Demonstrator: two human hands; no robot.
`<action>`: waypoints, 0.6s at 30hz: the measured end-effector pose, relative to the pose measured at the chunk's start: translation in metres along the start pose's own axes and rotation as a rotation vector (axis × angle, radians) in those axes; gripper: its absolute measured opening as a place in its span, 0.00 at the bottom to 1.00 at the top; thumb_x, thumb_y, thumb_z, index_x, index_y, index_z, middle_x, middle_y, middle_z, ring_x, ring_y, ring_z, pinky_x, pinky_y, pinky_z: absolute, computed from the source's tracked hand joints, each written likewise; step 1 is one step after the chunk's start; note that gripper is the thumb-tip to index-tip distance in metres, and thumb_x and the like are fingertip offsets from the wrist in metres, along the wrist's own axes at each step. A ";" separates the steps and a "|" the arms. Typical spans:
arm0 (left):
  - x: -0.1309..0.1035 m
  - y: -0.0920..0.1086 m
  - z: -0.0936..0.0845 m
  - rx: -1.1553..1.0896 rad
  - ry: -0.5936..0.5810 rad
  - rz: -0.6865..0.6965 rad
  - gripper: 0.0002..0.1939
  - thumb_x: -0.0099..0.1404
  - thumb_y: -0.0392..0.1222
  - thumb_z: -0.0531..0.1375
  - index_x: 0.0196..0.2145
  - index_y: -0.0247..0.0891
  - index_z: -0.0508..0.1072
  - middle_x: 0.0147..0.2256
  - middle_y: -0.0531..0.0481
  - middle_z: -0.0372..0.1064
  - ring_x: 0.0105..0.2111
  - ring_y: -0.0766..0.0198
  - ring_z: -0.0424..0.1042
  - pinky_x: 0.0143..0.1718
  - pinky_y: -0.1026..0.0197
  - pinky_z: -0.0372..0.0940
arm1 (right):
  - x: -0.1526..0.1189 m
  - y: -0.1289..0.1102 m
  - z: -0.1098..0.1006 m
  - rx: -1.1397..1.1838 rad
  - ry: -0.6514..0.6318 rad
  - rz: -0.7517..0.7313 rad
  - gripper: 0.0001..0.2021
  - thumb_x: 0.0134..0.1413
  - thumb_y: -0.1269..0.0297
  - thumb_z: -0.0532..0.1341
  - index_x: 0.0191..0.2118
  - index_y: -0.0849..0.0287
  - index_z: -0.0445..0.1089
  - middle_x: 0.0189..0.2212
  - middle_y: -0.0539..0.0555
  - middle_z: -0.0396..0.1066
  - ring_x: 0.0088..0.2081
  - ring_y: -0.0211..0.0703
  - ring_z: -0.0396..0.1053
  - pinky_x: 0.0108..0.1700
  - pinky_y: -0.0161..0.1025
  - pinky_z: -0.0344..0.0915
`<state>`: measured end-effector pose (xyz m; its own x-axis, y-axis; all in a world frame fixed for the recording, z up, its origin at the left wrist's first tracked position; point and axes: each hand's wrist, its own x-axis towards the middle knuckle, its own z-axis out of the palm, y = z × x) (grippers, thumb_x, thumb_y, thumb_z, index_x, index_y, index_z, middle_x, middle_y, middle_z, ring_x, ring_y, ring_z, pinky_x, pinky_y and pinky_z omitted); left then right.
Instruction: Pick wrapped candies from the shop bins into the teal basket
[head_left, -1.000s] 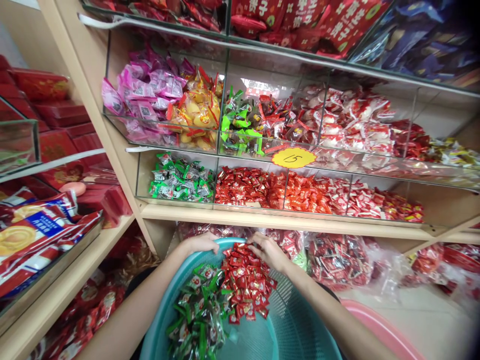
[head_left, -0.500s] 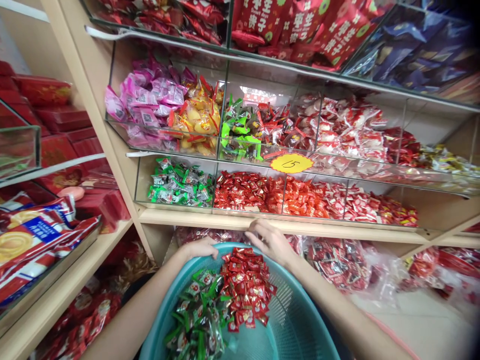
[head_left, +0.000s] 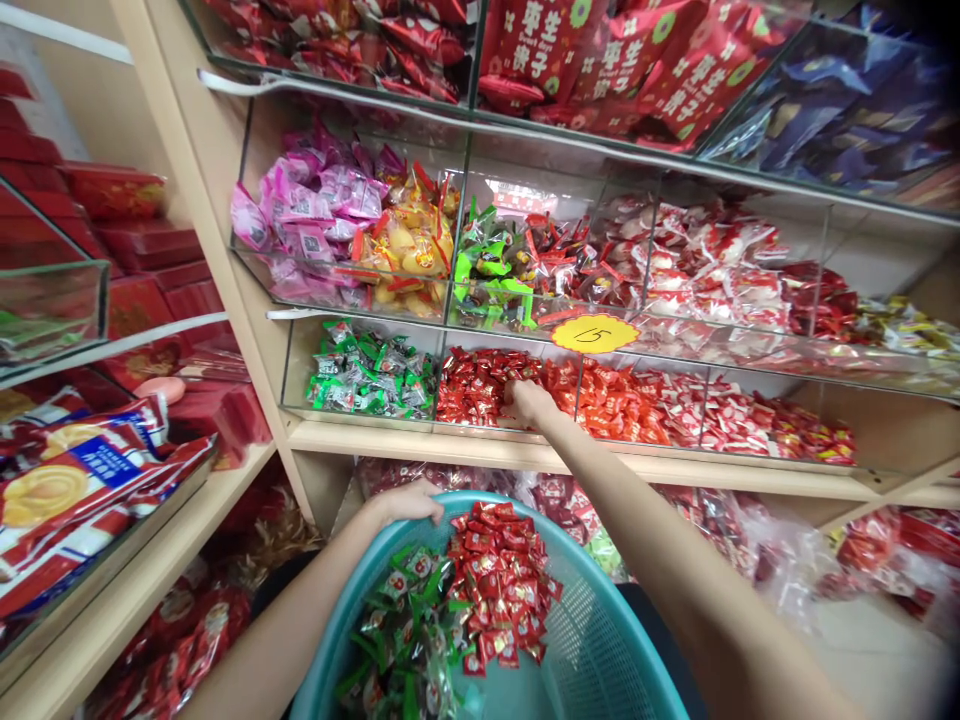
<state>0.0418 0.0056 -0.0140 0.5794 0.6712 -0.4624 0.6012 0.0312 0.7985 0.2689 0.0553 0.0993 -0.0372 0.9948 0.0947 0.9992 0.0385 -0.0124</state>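
My left hand [head_left: 411, 502] is closed over the upper left rim of a teal plastic basket [head_left: 622, 630]. Inside the basket lie a heap of red-wrapped candies [head_left: 502, 580] and, to their left, green-and-clear wrapped candies [head_left: 405, 630]. My right hand [head_left: 527, 403] reaches past the basket into the bottom shelf bin and touches the small dark-red wrapped candies [head_left: 476, 385] there. Its fingers look bent together, their tips hidden among the wrappers, so whatever they hold cannot be made out.
Green-wrapped candies [head_left: 375, 370] and orange-red candies [head_left: 607, 395] flank that bin. A clear bin front and a wooden shelf edge [head_left: 465, 446] run below. A yellow price tag [head_left: 596, 334] hangs above. Bagged biscuits [head_left: 82, 480] fill the left shelf; plastic candy bags [head_left: 787, 560] lie beneath.
My right hand has moved from above the basket's far rim up and forward into the dark-red candies. My left hand keeps its place on the rim. The view has shifted slightly.
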 end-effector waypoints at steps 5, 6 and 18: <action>0.001 0.002 0.000 0.015 -0.004 0.007 0.11 0.40 0.37 0.56 0.25 0.35 0.72 0.20 0.55 0.67 0.22 0.65 0.66 0.20 0.68 0.59 | 0.002 0.001 0.003 -0.053 -0.008 -0.010 0.10 0.46 0.65 0.59 0.37 0.59 0.69 0.36 0.59 0.70 0.38 0.47 0.68 0.34 0.37 0.61; 0.002 0.001 0.000 0.018 -0.008 0.010 0.11 0.40 0.37 0.56 0.24 0.36 0.72 0.20 0.56 0.67 0.22 0.65 0.66 0.20 0.68 0.59 | 0.001 0.002 0.004 -0.063 -0.002 -0.021 0.10 0.47 0.66 0.58 0.37 0.59 0.69 0.36 0.59 0.70 0.38 0.47 0.68 0.35 0.37 0.61; 0.008 -0.005 -0.002 0.027 -0.028 0.028 0.12 0.40 0.37 0.55 0.26 0.36 0.72 0.21 0.56 0.67 0.22 0.66 0.66 0.20 0.68 0.58 | -0.021 0.005 -0.022 -0.069 0.118 -0.134 0.10 0.53 0.70 0.50 0.37 0.59 0.67 0.38 0.57 0.67 0.38 0.44 0.66 0.34 0.35 0.57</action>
<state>0.0423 0.0119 -0.0210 0.6113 0.6503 -0.4511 0.5992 -0.0079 0.8006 0.2751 0.0324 0.1188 -0.1721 0.9630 0.2072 0.9843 0.1596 0.0759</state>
